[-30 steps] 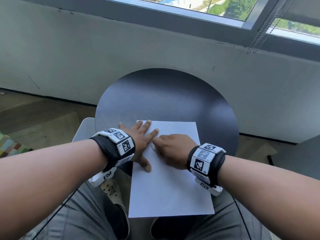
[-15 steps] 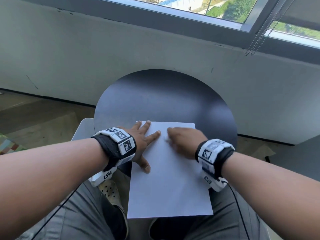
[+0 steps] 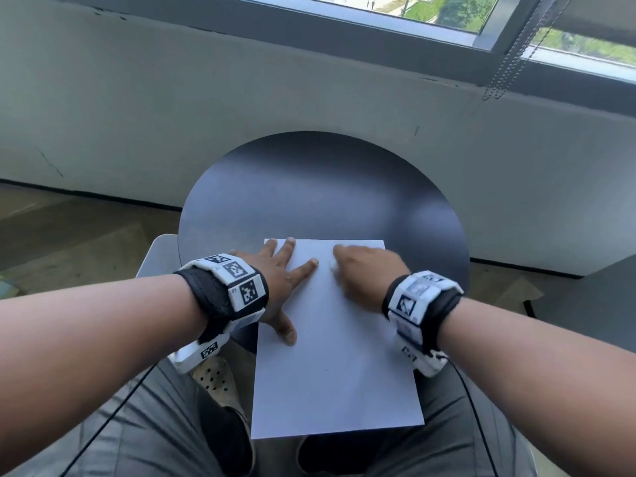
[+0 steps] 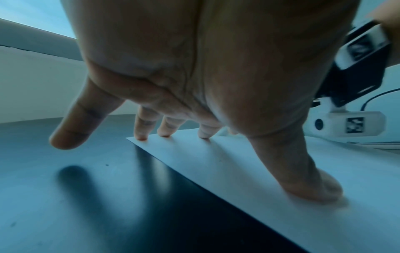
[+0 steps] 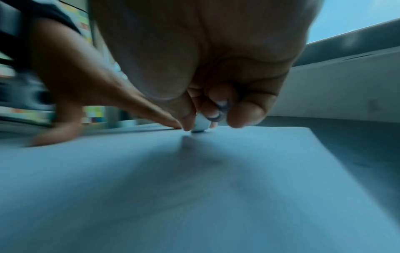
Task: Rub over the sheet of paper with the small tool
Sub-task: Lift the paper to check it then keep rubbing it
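A white sheet of paper [image 3: 337,356] lies on a round dark table [image 3: 320,187], its near end hanging over the edge above my lap. My left hand [image 3: 278,280] lies flat with spread fingers on the sheet's far left corner [image 4: 216,162], thumb and three fingertips [image 4: 164,133] pressing it down. My right hand [image 3: 364,273] is curled on the far part of the sheet and pinches a small white eraser-like tool [image 5: 200,125] whose end touches the paper [image 5: 194,188]. In the head view only a white bit of the tool [image 3: 332,265] shows beside the fingers.
The table stands against a grey wall [image 3: 241,98] below a window [image 3: 447,12]. A bead chain [image 3: 506,63] hangs at the upper right. My knees in grey trousers [image 3: 137,442] and a perforated shoe [image 3: 216,380] are under the table's near edge.
My right hand with the tool has slid from the sheet's middle, near my left fingers, away from me and rightward to the far part. The left hand has stayed put.
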Tool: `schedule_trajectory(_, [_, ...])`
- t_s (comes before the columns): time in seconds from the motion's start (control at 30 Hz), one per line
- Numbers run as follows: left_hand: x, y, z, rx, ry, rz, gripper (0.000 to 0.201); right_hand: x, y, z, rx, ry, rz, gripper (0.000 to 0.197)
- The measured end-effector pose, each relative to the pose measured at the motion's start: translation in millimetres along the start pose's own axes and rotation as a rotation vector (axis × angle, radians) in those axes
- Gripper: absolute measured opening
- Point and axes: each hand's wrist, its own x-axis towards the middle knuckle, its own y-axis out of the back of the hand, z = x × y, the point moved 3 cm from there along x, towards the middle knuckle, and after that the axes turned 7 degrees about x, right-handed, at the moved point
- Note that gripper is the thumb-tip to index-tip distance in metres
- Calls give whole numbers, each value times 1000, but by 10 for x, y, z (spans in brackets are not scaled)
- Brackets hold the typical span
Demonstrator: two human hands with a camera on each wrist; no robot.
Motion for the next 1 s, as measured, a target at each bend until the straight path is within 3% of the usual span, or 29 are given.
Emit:
schedule_trajectory(0.07, [11,-15,-10,-2,-1,11,137,-198,-100,-313,13,202,-84,18])
schedule_trajectory(0.13, [1,-11,-15,-3,-7,9,136,-273,-95,-345,12,278,-144,18])
schedule_trajectory(0.2, [-4,1,-2,4,-12,12,134,-139,-47,-70,13,142,-103,13])
schedule_trajectory(0.27, [1,19,20,17,-12,8,132,18,43,257,14,-70,-35,22])
schedule_trajectory(0.3, [8,25,29,22,-11,6,132,46,50,316,7,-89,-11,23])
schedule_trajectory(0.37, [20,18,30,20,-10,12,133,-30,15,156,-9,3,-24,13])
schedule_trajectory(0.4, [22,3,15,16,-10,16,133,-124,-15,-16,10,117,-58,7])
schedule_trajectory(0.47, [17,-15,-5,13,-10,19,133,-339,-109,-255,19,357,-129,14])
schedule_trajectory(0.5, [13,-17,-8,13,-12,18,132,-383,-112,-278,6,396,-152,20])
schedule_trajectory(0.57, [5,-7,-4,6,-12,8,131,-277,-69,-92,-14,308,-125,27])
schedule_trajectory(0.63, [8,7,11,8,-9,-2,131,-62,3,218,-15,48,-60,25])
schedule_trajectory(0.7, [11,9,17,5,-6,-5,131,40,28,353,-6,-73,5,26])
schedule_trajectory(0.77, [13,3,3,4,-4,-4,132,-39,-26,189,-10,-12,-9,19])
schedule_trajectory(0.83, [12,-3,-4,-11,-17,-3,133,-242,-99,-117,-1,238,-70,14])
schedule_trajectory(0.9, [13,-3,-3,-27,-31,-13,134,-360,-96,-242,-4,412,-173,29])
schedule_trajectory(0.97, [17,-4,-3,-31,-33,-16,133,-242,-60,-44,-21,337,-163,33])
schedule_trajectory(1.0, [18,-3,-3,-31,-33,-13,133,-115,-33,134,-28,202,-119,27])
